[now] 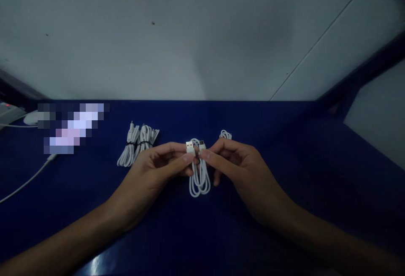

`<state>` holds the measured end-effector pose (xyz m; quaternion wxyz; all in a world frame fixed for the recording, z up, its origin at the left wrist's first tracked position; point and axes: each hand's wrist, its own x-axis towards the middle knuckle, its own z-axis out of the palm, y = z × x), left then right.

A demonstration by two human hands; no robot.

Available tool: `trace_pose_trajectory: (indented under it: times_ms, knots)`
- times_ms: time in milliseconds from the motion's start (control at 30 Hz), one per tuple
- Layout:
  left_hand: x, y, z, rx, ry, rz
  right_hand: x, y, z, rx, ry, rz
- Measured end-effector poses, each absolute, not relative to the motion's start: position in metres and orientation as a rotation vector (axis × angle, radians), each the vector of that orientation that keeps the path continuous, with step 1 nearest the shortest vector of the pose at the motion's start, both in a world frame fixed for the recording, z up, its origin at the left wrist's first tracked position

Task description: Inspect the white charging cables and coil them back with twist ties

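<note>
- We judge the step in hand to be evening up the two ends of a coiled white USB cable (200,185).
- We find the cable held between both hands over the blue tabletop (196,234), its loops hanging below the fingertips.
- The left hand (153,169) has thumb and forefinger pinched on the USB-A plug (189,146), metal end up.
- The right hand (245,164) pinches the other connector (201,146) just beside it; we cannot tell its type.
- We see no tie on this coil; black ties (130,143) bind the cable bundles (125,155) beyond the left hand.
- Another coiled cable (225,133) lies partly hidden behind the right hand.
- In our judgement, the next move calls for keeping both ends level and the loops gathered.
</note>
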<state>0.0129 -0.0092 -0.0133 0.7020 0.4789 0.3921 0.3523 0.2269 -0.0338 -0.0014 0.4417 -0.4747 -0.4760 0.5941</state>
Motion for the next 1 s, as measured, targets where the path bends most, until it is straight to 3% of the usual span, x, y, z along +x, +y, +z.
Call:
trace_pose_trajectory:
  times_ms: [1000]
  knots:
    - [0.0127, -0.0112, -0.0104, 1.081, 0.886, 0.761, 0.2222, -0.0329, -0.0009, -1.221, -1.181, 1.488]
